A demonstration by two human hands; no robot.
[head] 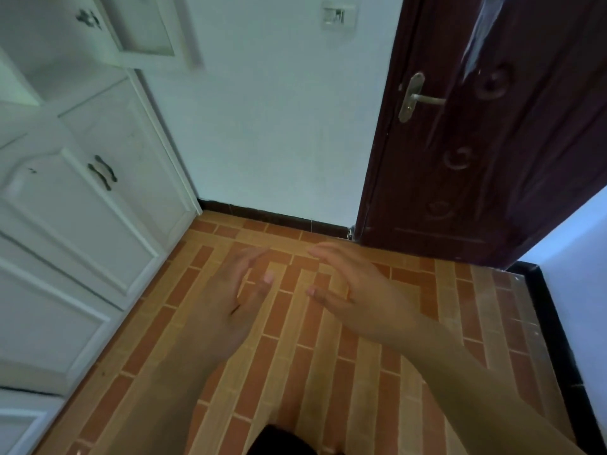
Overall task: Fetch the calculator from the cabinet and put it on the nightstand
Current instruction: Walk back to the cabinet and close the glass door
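a floor of orange and tan brick-pattern tiles (pixel 328 372) carries the white panelled cabinet (pixel 82 231) along its left edge.

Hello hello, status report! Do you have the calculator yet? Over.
Left hand and right hand both open, no grip on anything. Calculator not in view. White panelled cabinet at left, lower doors closed. Only orange brick-pattern floor between.
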